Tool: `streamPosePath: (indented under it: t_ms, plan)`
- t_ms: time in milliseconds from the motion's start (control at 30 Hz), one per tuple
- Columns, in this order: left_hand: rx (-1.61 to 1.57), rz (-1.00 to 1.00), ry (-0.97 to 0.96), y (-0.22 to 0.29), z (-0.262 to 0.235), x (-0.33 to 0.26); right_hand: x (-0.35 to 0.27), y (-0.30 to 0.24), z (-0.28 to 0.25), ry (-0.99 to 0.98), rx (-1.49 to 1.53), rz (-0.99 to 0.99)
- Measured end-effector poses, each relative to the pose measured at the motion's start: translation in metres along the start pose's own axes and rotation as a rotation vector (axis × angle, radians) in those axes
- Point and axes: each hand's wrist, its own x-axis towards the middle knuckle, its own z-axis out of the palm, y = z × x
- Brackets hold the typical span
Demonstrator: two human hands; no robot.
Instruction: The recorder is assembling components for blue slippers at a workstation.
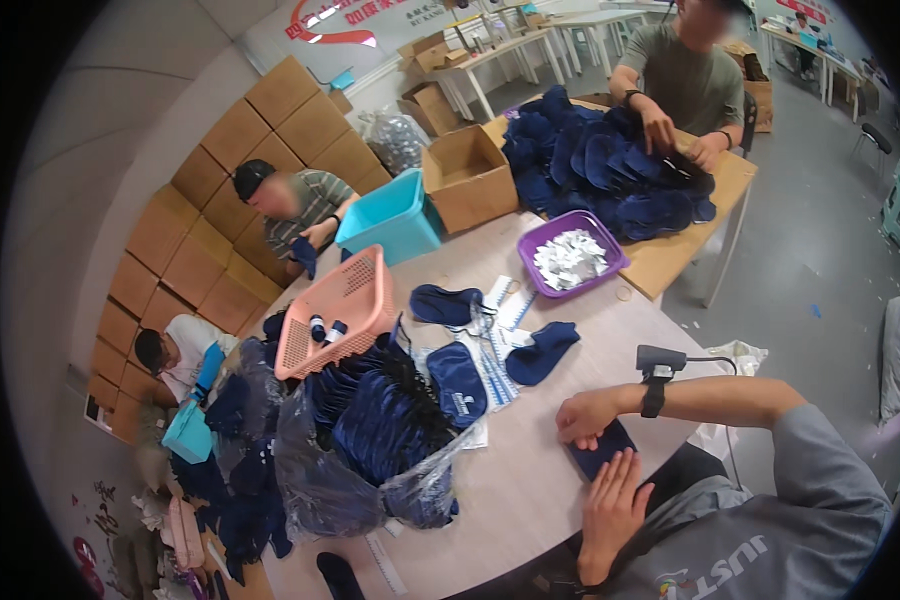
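Grip of the right hand (583, 416): fingers curled at the far end of a flat navy fabric piece (608, 447); whether clamped on it cannot be told. Left hand (613, 507) lies flat, fingers extended over the near end. Piece sits at the tabletop (530, 455) edge before the wearer. Step in hand, as judged: flattening or folding. Next move likely calls for steadying with the left palm while the right squares the edge. Beyond: navy slipper (542, 352), well apart.
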Motion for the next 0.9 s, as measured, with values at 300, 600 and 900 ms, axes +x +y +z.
streamPosePath:
  t_ms: [300, 600, 900]
  plan:
    - [-0.033, -0.049, 0.147, 0.001, -0.007, -0.002, 0.104, -0.072, 0.002, 1.004, -0.977, -0.568]
    - [-0.122, -0.244, 0.545, -0.001, -0.046, -0.008, 0.082, -0.068, -0.016, 1.106, -0.667, -0.638]
    - [-0.612, -0.575, 0.951, -0.024, -0.070, 0.001, -0.062, -0.099, -0.008, 0.978, 0.350, -0.807]
